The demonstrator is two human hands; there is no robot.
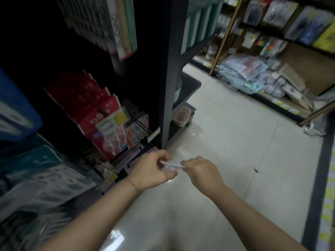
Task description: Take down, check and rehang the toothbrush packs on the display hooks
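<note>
item: toothbrush pack [173, 163], one, thin and pale, seen almost edge-on and blurred; print not readable. position: off the hooks, held in the air between both hands, over the floor [235, 142] and just in front of the lower right corner of the display rack.

left hand [152, 169]: fingers curled, thumb and fingertips pinching the left end of the pack. thin bracelet [132, 183] on the wrist.

right hand [203, 169]: fingers curled, pinching the right end of the pack; knuckles up.

rack, left of the hands: row of red packs [94, 113] hanging one behind another; smaller multicoloured packs [137, 131] beside them on black hooks [139, 122]; blue packs [16, 109] at the far left; pale upright packs [116, 29] on the upper level. dark upright post [168, 87] closes the rack on the right.

behind the post: pink basket [181, 115] on a low shelf.

across the aisle: wooden-framed shelves [272, 69] with mixed bagged and carded goods, blurred.

floor: pale glossy tiles.
</note>
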